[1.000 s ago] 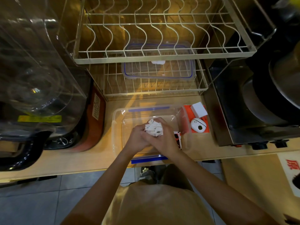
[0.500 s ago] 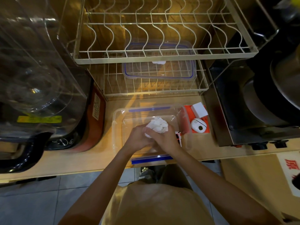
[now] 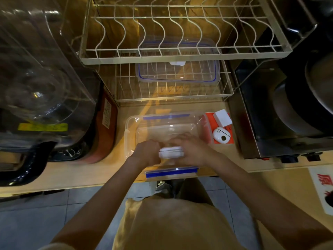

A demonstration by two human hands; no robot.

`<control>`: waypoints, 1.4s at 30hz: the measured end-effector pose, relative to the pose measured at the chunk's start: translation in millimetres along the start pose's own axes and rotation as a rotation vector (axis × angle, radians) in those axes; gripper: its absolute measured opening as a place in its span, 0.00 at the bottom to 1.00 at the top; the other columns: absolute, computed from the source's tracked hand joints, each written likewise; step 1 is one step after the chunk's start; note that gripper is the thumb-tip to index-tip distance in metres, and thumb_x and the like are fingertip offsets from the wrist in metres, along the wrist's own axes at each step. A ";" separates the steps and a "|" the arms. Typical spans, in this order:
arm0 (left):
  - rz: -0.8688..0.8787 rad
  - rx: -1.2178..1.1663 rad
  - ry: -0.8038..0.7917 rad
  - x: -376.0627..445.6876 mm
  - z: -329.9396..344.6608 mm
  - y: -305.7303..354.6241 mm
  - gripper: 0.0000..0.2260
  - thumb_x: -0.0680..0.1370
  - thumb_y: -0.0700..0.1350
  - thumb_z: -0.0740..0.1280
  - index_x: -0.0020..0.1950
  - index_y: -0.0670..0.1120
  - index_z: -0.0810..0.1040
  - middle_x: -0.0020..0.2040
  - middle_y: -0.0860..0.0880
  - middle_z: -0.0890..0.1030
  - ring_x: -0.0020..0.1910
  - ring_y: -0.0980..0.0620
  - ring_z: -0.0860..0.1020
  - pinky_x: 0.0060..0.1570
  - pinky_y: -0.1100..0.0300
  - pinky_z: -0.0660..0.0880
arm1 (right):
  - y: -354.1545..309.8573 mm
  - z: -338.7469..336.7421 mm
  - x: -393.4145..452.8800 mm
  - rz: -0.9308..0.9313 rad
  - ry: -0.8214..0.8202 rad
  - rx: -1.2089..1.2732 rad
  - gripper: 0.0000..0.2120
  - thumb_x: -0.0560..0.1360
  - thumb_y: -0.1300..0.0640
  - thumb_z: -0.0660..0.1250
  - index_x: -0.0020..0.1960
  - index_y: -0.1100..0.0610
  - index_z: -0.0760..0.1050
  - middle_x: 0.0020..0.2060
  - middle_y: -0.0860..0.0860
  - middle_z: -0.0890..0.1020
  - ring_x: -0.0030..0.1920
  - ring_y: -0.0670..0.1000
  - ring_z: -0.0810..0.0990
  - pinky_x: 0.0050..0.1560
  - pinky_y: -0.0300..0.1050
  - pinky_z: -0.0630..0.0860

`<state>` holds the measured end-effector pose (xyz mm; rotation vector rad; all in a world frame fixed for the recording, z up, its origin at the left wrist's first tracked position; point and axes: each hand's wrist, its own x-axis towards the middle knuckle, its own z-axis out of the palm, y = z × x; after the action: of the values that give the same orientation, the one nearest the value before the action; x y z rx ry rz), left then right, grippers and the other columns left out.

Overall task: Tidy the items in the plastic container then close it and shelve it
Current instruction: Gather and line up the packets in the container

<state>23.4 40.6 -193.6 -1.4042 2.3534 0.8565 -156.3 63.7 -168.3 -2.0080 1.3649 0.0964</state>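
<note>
A clear plastic container [image 3: 131, 123] with blue clips stands open on the wooden counter near its front edge. Both hands are over its near half. My left hand [image 3: 146, 152] and my right hand [image 3: 192, 152] press from either side on a small white bundle [image 3: 171, 152], blurred, that looks rolled or folded flat. The clear lid with a blue seal [image 3: 178, 76] lies on the lower wire shelf behind the container. The container's floor beyond my hands looks bare.
An orange card [image 3: 207, 127] with a white box [image 3: 222, 117] and a round white device [image 3: 221, 136] lies right of the container. A two-tier wire rack [image 3: 180, 56] stands behind. A clear-domed appliance [image 3: 36, 87] is left, a steel cooker [image 3: 288, 105] right.
The crumpled white bundle held up over the container has been squeezed into a flatter, compact shape and brought lower and nearer, toward the container's front wall.
</note>
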 end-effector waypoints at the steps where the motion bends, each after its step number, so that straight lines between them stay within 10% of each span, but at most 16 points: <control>1: 0.004 0.012 -0.001 -0.3 0.9 2.1 0.17 0.72 0.44 0.69 0.60 0.47 0.75 0.54 0.45 0.81 0.51 0.47 0.79 0.49 0.54 0.77 | -3.5 5.0 3.2 -0.030 -0.022 -0.105 0.28 0.71 0.43 0.68 0.68 0.51 0.68 0.64 0.52 0.75 0.64 0.53 0.70 0.63 0.50 0.68; 21: -0.032 -0.196 -0.105 -16.9 7.8 -11.5 0.15 0.78 0.38 0.58 0.63 0.42 0.75 0.63 0.42 0.77 0.61 0.44 0.75 0.62 0.53 0.72 | -5.7 24.3 21.4 0.122 -0.191 0.201 0.13 0.79 0.57 0.57 0.54 0.61 0.79 0.51 0.58 0.81 0.52 0.55 0.78 0.57 0.51 0.74; 42: -0.257 0.044 0.062 -18.4 17.1 -7.7 0.11 0.77 0.35 0.60 0.57 0.42 0.77 0.51 0.42 0.81 0.48 0.45 0.81 0.46 0.55 0.78 | 0.1 34.9 25.8 0.097 -0.029 -0.114 0.18 0.73 0.68 0.62 0.62 0.58 0.76 0.59 0.55 0.78 0.59 0.56 0.75 0.62 0.52 0.74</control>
<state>38.0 61.3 -200.6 -1.6901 2.1567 0.6951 -134.1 63.4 -205.6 -2.0239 1.4678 0.2513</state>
